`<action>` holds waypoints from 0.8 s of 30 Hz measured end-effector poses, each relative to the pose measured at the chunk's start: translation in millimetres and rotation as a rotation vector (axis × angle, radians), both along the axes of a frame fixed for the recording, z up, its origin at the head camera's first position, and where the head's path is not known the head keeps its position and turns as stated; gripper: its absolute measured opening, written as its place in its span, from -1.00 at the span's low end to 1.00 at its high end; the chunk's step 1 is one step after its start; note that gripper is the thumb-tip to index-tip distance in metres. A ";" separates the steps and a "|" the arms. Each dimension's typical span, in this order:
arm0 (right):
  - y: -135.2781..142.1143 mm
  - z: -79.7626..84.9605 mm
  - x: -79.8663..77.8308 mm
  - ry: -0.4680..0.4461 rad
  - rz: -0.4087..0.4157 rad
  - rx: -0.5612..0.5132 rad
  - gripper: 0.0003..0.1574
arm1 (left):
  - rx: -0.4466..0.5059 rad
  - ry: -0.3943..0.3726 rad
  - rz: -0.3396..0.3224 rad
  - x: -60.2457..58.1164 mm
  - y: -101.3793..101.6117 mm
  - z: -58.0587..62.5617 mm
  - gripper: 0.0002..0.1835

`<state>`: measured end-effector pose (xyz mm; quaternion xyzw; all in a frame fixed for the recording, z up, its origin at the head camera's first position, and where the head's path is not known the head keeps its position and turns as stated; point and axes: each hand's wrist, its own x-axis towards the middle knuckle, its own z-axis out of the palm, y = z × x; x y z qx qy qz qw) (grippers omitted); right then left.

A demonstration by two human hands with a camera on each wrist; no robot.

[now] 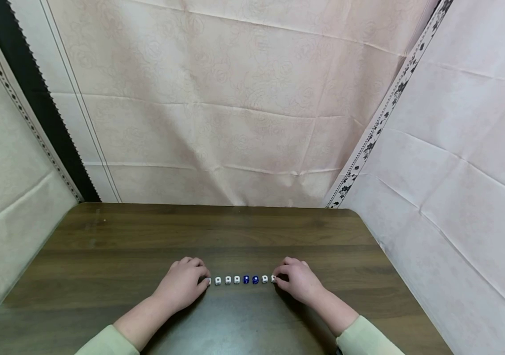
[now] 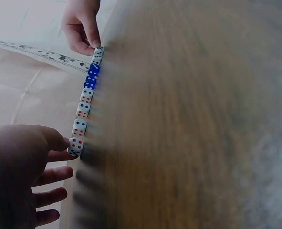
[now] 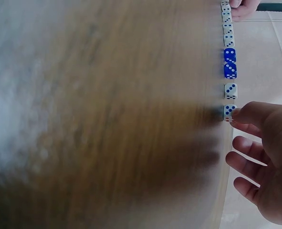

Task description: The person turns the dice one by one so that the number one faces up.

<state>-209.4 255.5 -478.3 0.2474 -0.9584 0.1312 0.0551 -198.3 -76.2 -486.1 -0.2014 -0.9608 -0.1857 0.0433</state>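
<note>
A straight row of small dice runs from side to side across the table, with two blue dice (image 1: pixel 246 279) among several white dice (image 1: pixel 228 280). At the row's left end my left hand (image 1: pixel 183 283) pinches a white die (image 2: pixel 75 146) between thumb and forefinger, the other fingers spread apart. My right hand (image 1: pixel 299 280) grips the white die (image 3: pixel 229 113) at the right end in the same way, thumb on its near side. Narrow gaps separate that die from its white neighbour (image 3: pixel 230 90) and the blue pair. In the head view the left-end die is mostly hidden by fingers.
The brown wood-grain table (image 1: pixel 217 227) has rounded far corners. Behind it hangs a pale creased cloth (image 1: pixel 234 123), with more white cloth (image 1: pixel 465 148) along the right and the left side.
</note>
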 end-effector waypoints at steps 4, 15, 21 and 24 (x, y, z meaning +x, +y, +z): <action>0.0 -0.3 0.1 0.004 0.000 0.000 -0.94 | 0.003 0.006 -0.004 0.8 0.0 0.1 -0.93; -0.5 0.9 0.0 -0.019 -0.003 -0.015 -0.93 | 0.011 -0.003 0.007 2.0 -0.2 0.3 -0.94; -0.9 0.6 -0.9 -0.039 -0.006 -0.030 -0.93 | 0.015 0.002 0.013 2.5 -0.5 0.3 -0.95; -0.7 1.0 -1.4 -0.049 -0.008 -0.038 -0.93 | 0.016 0.003 0.013 2.7 -0.8 0.7 -0.95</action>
